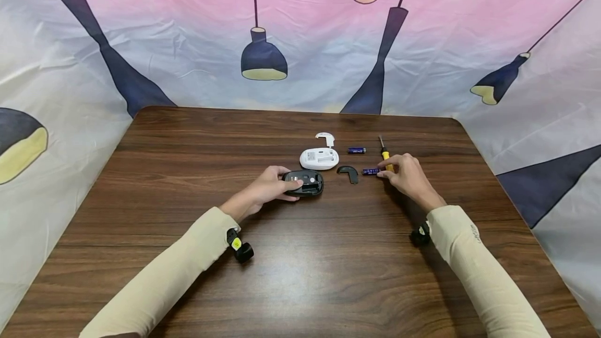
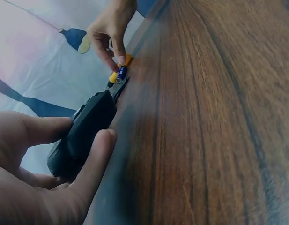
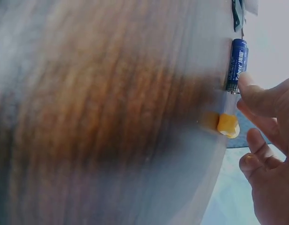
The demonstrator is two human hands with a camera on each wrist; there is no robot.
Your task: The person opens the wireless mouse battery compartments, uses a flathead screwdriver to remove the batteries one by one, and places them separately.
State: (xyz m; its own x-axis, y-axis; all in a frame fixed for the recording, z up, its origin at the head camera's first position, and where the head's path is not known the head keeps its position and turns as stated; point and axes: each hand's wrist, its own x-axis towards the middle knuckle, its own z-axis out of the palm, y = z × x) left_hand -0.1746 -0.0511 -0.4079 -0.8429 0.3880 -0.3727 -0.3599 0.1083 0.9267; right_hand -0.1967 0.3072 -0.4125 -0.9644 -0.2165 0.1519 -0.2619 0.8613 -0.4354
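My left hand (image 1: 266, 188) holds a black computer mouse (image 1: 311, 188) by its left end, thumb on top and fingers beneath. The mouse is turned underside up, showing its open battery compartment. In the left wrist view, the mouse (image 2: 85, 129) is gripped between thumb and fingers, tilted on edge. Over on the right, my right hand (image 1: 408, 175) pinches the right end of a blue battery (image 1: 370, 171) with thumb and forefinger. The right wrist view shows the thumb against the end of the battery (image 3: 238, 61). Between the hands lies a curved black battery cover (image 1: 350, 172).
Behind the black mouse, a white mouse (image 1: 307, 159) lies underside up, with its white cover (image 1: 328, 137) beyond it. A second blue battery (image 1: 357, 150) lies to its right. A yellow-handled screwdriver (image 1: 386, 156) is partly behind the right hand. The wooden table (image 1: 211, 140) ends at a printed cloth backdrop.
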